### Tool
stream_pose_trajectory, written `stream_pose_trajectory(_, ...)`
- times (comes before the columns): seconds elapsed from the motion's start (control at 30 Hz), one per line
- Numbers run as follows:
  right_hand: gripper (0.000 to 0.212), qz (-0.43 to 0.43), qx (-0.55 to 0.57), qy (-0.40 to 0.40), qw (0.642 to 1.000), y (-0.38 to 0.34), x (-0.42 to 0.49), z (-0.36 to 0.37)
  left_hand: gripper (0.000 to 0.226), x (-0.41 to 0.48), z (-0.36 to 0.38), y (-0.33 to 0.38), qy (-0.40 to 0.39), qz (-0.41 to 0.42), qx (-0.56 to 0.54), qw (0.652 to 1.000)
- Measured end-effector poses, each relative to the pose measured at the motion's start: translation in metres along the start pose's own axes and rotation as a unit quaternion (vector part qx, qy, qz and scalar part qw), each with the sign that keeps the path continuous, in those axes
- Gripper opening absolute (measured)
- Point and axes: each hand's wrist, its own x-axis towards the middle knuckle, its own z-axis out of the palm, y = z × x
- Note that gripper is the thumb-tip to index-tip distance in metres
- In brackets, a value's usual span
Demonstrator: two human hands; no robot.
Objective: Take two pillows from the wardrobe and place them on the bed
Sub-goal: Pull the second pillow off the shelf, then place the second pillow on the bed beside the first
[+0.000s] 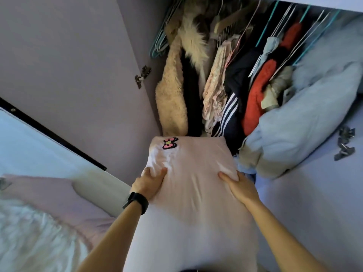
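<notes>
A pale pink pillow [188, 193] with a pink bow patch near its far corner fills the middle of the view, its far end toward the open wardrobe [216, 75]. My left hand [149, 183], with a black watch on the wrist, grips the pillow's left side, thumb on top. On the right side, my right hand [237, 187] grips it the same way. The bed [39, 222] lies at the lower left, with a pink pillow [49, 193] on it.
Hanging clothes crowd the wardrobe: a cream fleece coat [172, 99], a dark striped jacket [227, 114], a red fluffy garment [257, 95]. A light blue duvet [304, 118] bulges out on the right. The wardrobe's left door [68, 65] stands open.
</notes>
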Motion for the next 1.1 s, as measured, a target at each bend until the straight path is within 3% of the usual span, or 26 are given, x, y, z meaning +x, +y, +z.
stream_pose_trajectory(0.27,0.089,0.134,0.034,0.043,0.989,0.041,-0.011,0.006,0.091,0.046,0.022,0.036,-0.090,0.072,0.110,0.987)
stream_pose_trajectory(0.43,0.088,0.223,0.103,0.099,0.964,0.064,-0.039,0.036,0.090,0.086,0.032,0.067,-0.180,0.171,0.226,0.942)
stream_pose_trajectory(0.57,0.095,0.312,0.185,0.136,0.922,0.083,-0.084,0.073,0.086,0.087,0.048,0.097,-0.222,0.271,0.368,0.861)
stream_pose_trajectory(0.73,0.094,0.409,0.274,0.198,0.848,0.115,-0.159,0.115,0.083,0.047,0.096,0.110,-0.276,0.348,0.461,0.768)
stream_pose_trajectory(0.9,0.089,0.480,0.398,0.264,0.735,0.145,-0.237,0.166,0.094,-0.025,0.159,0.109,-0.316,0.432,0.540,0.649)
stream_pose_trajectory(1.1,0.088,0.515,0.454,0.419,0.594,0.142,-0.324,0.223,0.085,-0.136,0.214,0.087,-0.344,0.551,0.578,0.493)
